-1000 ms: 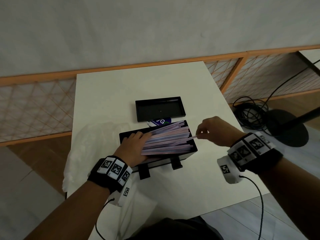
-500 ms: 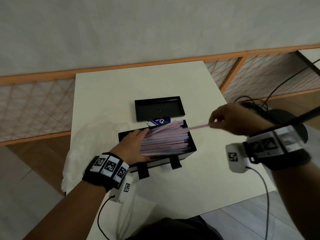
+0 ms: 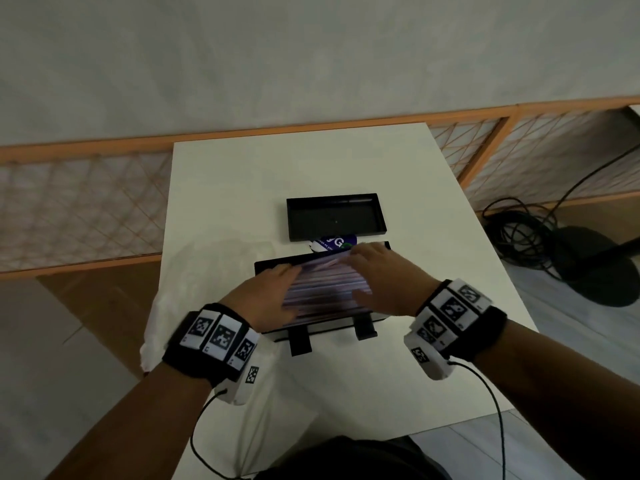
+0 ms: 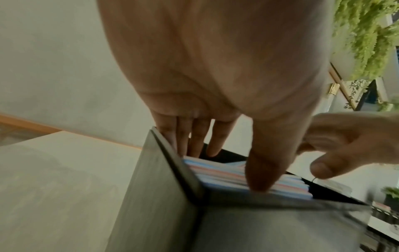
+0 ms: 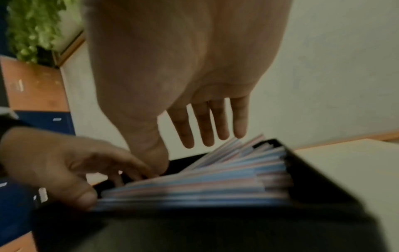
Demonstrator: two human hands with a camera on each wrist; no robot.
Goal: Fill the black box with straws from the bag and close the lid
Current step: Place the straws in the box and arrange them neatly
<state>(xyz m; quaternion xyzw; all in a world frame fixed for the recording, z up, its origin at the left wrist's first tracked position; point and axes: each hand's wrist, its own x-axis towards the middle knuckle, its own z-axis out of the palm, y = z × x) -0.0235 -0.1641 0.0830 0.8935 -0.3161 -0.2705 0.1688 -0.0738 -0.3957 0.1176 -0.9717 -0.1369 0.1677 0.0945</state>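
Note:
The black box stands mid-table, packed with pink and blue straws lying lengthwise. My left hand lies on the straws' left end, its fingers straight inside the box's left wall and its thumb pressing the straws. My right hand rests flat over the right end. Its fingers are straight above the fanned straws, the thumb touching them. The black lid lies upturned just behind the box. The clear plastic bag lies crumpled left of the box.
A white and purple label shows between lid and box. The white table ends against an orange lattice fence. Black cables and a round stand base sit on the floor at right.
Half a second ago my right hand pinched a single straw out to the right of the box. Now it has come back and lies flat on the straws. My left hand has stayed put.

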